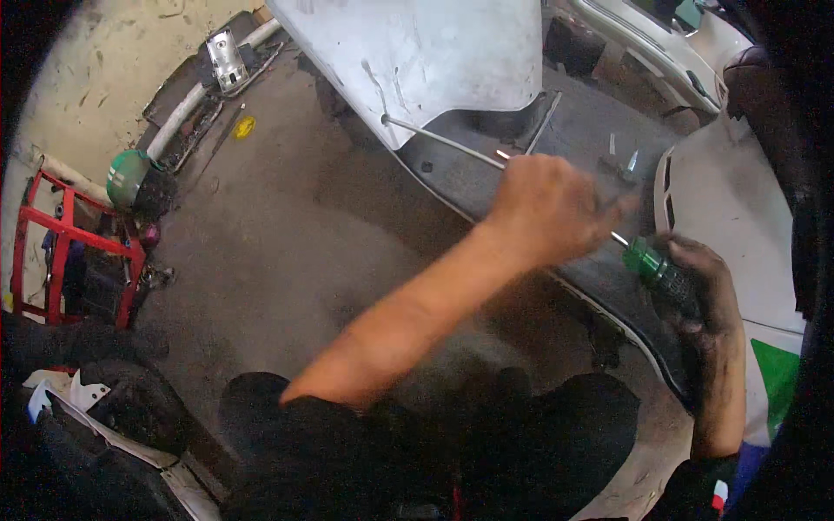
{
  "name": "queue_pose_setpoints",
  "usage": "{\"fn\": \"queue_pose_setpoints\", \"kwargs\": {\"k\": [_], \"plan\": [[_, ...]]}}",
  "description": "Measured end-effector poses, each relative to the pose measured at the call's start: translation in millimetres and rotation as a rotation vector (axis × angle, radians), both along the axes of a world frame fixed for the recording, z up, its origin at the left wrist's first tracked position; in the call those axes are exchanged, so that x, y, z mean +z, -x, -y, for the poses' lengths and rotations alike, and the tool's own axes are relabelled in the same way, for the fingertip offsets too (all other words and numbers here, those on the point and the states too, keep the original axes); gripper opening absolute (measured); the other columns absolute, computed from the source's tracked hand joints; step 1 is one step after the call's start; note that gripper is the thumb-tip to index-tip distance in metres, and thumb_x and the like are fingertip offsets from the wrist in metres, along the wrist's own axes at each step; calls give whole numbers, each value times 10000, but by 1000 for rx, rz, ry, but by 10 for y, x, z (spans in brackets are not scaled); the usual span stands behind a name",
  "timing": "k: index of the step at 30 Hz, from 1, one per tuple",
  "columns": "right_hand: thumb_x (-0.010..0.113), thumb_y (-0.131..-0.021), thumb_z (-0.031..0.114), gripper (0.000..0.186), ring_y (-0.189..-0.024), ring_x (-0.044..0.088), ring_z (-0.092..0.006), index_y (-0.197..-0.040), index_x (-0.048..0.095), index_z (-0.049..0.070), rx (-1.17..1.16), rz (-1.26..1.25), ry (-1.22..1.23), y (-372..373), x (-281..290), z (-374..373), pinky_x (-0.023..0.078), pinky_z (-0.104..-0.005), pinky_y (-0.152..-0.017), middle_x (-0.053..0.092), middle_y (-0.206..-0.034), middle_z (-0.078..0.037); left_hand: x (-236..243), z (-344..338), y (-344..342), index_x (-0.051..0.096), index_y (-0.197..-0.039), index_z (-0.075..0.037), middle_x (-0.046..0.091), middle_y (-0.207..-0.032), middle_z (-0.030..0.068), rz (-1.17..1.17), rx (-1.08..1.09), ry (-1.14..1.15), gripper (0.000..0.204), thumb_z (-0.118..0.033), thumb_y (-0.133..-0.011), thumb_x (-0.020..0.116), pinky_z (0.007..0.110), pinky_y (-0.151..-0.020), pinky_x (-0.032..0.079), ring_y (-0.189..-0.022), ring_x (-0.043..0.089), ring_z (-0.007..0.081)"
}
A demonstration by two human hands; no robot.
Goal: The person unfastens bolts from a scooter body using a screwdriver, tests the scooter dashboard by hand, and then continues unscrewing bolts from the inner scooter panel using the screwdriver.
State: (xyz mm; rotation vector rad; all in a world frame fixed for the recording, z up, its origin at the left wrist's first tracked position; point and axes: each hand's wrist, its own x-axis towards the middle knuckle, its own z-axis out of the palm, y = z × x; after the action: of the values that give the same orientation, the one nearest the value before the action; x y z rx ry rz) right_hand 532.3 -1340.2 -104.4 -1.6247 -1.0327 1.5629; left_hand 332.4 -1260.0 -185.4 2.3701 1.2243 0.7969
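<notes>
My left hand (547,208), slightly blurred, is closed around a thin metal rod (447,145). The rod's far end meets a small hole near the lower edge of a scuffed white scooter panel (452,56). A short bright tip sticks out beside my knuckles. To the right, my right hand (708,282) grips the green and black handle of a screwdriver (647,260). Its shaft runs up-left behind my left hand; whether it joins the rod is hidden. Both hands are above the scooter's black floorboard (591,148).
The scooter's white rear body (730,195) borders my right hand. A loose pointed piece (632,161) lies on the floorboard. On the left stand a red metal frame (65,230) and a green round object (130,178). A silver metal part (227,61) rests by the wall.
</notes>
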Motion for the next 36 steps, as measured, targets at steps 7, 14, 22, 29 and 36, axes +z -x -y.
{"fn": "queue_pose_setpoints", "kwargs": {"k": [7,14,22,29,36], "plan": [[562,-944,338,411,-860,618,-240,-1114,624,-32,89,1040,-1150,-54,-97,236,507,-344,-785,631,-963,-155,226,-293,103,644,-581,-27,613,-627,238,168,-53,-102,590,-500,-914,533,528,-637,522,-663,645,433],[546,-963,381,485,-928,584,-254,-1102,588,-82,-104,818,-636,-246,-69,277,465,-356,-852,602,-994,-165,213,-351,205,687,-733,-5,650,-796,260,-84,-295,-48,586,-522,-927,492,520,-769,517,-829,645,439],[559,-952,416,543,-881,603,-268,-1195,530,-68,-73,710,-523,-234,-234,467,493,-377,-809,627,-992,-184,263,-288,309,708,-735,0,672,-855,265,-217,-283,16,612,-567,-884,532,495,-797,531,-867,662,428],[536,-948,398,569,-865,604,-366,-1297,502,-51,470,1173,-1110,-326,-496,435,506,-431,-761,595,-969,-208,177,-260,379,695,-711,3,660,-789,253,-143,-380,119,671,-620,-882,515,501,-775,524,-826,655,434],[573,-924,468,478,-651,574,-210,-1118,594,32,-329,369,-60,-59,-83,278,478,-354,-625,602,-807,-94,245,-319,354,699,-738,16,659,-793,258,-143,-362,144,682,-624,-887,514,499,-774,518,-834,656,431]]}}
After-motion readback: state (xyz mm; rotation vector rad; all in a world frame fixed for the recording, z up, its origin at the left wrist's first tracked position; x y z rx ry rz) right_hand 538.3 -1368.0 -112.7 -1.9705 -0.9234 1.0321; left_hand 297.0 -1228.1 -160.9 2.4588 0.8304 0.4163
